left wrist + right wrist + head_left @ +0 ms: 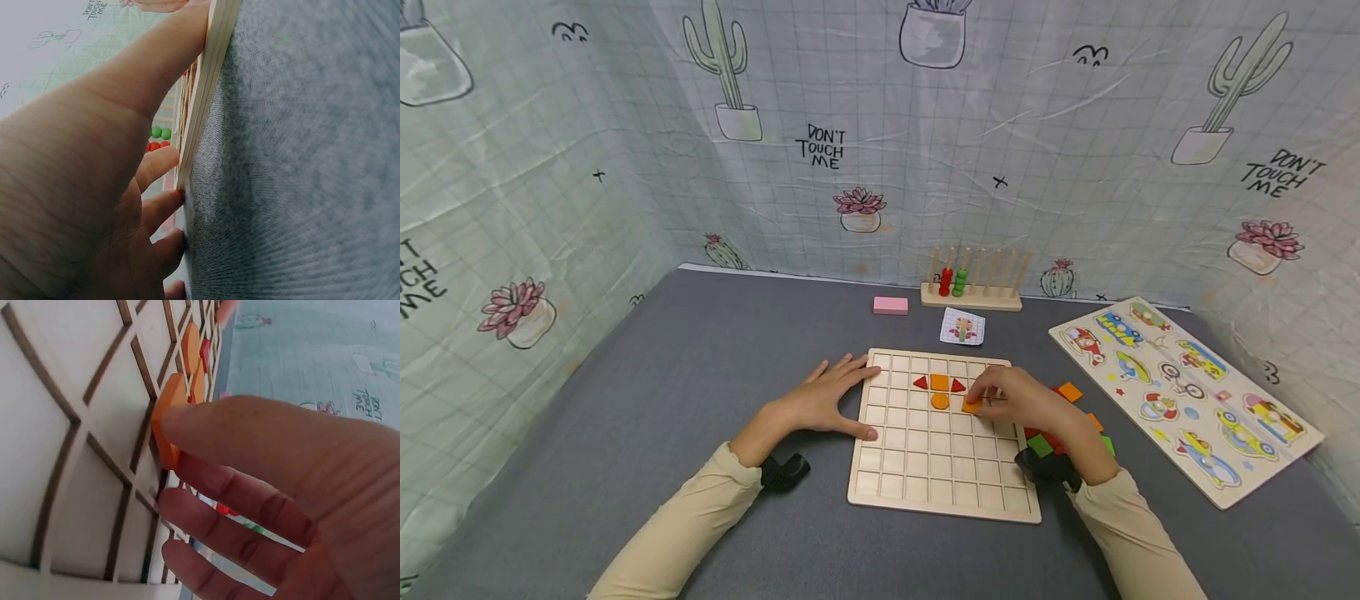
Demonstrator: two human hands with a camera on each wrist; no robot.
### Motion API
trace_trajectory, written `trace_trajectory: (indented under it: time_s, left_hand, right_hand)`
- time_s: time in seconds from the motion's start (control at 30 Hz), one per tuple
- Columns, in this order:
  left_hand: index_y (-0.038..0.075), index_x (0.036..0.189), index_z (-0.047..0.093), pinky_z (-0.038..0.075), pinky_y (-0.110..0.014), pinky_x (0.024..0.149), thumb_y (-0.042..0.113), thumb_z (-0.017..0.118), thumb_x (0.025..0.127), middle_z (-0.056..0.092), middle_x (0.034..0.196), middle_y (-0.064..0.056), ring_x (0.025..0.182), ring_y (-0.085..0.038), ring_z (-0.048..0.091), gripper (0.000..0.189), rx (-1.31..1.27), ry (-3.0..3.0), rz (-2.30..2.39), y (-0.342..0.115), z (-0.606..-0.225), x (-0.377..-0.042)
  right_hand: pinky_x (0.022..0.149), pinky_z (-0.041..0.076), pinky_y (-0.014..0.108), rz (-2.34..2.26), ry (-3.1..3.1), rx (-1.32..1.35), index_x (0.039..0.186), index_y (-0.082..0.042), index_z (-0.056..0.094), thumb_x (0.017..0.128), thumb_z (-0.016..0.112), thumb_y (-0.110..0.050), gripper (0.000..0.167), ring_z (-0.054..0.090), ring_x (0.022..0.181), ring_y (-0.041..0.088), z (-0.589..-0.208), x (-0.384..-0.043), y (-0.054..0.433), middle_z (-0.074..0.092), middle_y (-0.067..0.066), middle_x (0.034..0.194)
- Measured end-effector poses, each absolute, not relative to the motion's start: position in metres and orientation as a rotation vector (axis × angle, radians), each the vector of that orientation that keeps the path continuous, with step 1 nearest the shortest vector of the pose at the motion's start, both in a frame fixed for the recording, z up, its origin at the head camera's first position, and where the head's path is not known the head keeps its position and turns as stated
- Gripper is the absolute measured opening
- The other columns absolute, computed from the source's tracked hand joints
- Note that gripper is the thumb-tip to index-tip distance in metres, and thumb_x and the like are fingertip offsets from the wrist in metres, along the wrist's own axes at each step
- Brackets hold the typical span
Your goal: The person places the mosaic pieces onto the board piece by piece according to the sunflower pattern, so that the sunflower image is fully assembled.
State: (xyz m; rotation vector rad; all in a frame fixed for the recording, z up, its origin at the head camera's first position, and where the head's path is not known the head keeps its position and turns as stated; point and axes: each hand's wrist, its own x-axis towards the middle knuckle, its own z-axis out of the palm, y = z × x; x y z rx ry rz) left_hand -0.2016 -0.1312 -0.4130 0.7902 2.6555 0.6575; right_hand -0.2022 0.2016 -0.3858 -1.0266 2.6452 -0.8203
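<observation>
Between right fingers (212, 478), an orange piece (170, 394)

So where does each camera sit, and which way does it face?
Head: on the head, facing forward and down at the grid board; left hand, right hand and sleeves show.
Left wrist: worn there, facing along the board's edge; left thumb, fingers and, apparently, some right hand show.
Right wrist: worn there, facing across the board; right thumb and fingers show, pinching an orange piece.
Head and right wrist share that piece.
</observation>
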Motion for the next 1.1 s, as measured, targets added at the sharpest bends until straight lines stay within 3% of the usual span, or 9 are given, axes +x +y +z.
trace_trajectory:
  time_s: [0.43,0.77,1.1]
  left_hand:
    - [0.02,0.155,0.029,-0.001,-0.056,0.118,0.056,0.077,0.076,0.015,0.163,-0.007,0.151,-0.03,0.005,0.1,0.796,2.652,0.662,-0.131,-0.412,-0.202]
    - [0.021,0.155,0.029,0.0,-0.056,0.118,0.058,0.077,0.075,0.015,0.163,-0.006,0.151,-0.03,0.005,0.1,0.798,2.656,0.653,-0.132,-0.414,-0.203]
    - [0.021,0.155,0.029,0.0,-0.056,0.118,0.059,0.077,0.075,0.016,0.163,-0.006,0.151,-0.03,0.005,0.101,0.789,2.654,0.662,-0.132,-0.413,-0.202]
  right_hand:
    - [0.066,0.049,0.024,-0.841,2.644,-1.026,0.097,-0.002,0.07,0.085,0.067,0.005,0.014,0.053,0.078,0.016,-0.394,-0.2,0.185,0.063,0.01,0.101]
    - [0.065,0.049,0.024,-0.82,2.659,-1.061,0.1,-0.003,0.072,0.088,0.07,-0.002,0.012,0.054,0.075,0.015,-0.388,-0.201,0.197,0.06,0.012,0.105]
    - [0.059,0.046,0.025,-0.864,2.725,-0.985,0.104,0.001,0.069,0.088,0.069,-0.001,0.016,0.051,0.068,0.01,-0.37,-0.202,0.23,0.063,0.01,0.093]
